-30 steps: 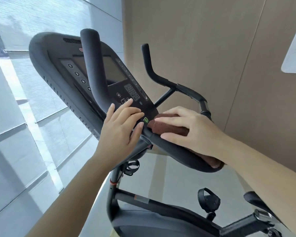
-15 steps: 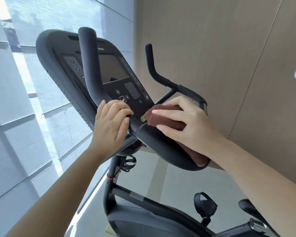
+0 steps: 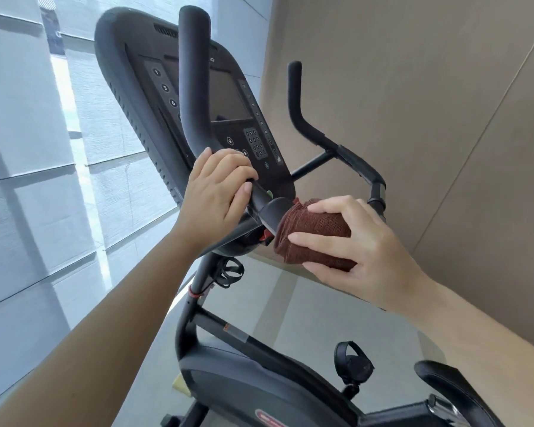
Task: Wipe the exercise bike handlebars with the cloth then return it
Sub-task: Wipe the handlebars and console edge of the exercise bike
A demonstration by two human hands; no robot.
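Left hand (image 3: 218, 188) fingers curled round handlebar (image 3: 195, 87); right hand (image 3: 356, 241) fingers clamp cloth (image 3: 313, 234) round bar end.

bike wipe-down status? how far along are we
Done: nothing can be confirmed; a wiped bar looks the same as an unwiped one. In hand: the right hand grips the brown cloth wrapped round the near bar of the handlebars, while the left hand grips the bar beside it. Left: the far upright grip has no cloth on it, and the cloth is not yet returned.
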